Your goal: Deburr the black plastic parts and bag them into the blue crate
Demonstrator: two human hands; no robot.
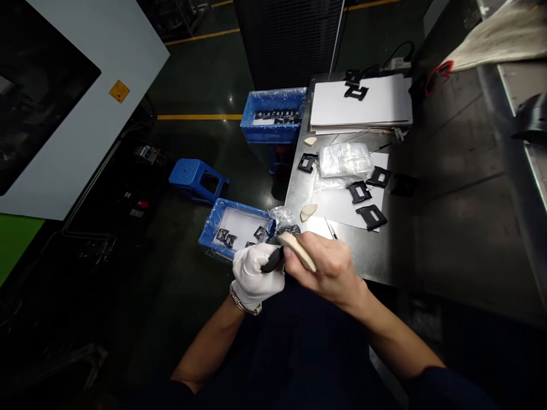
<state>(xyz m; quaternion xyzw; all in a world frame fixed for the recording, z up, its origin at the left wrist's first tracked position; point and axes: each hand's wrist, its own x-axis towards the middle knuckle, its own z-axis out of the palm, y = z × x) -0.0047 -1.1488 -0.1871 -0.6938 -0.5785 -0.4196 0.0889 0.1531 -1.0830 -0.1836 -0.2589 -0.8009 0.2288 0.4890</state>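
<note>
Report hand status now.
Gloved left hand grips black plastic part. Bare right hand holds cream wedge to it. Crumpled clear plastic just beyond.

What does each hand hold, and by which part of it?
The gloved left hand grips a black plastic piece at its lower end; the bare right hand pinches a cream wedge-shaped piece near its middle.

Dim floor (192, 74), bright steel table (448, 171) here!
Light from above glares off the steel and the white glove (256, 279), shadows swallow the lower left, edges bowing.
</note>
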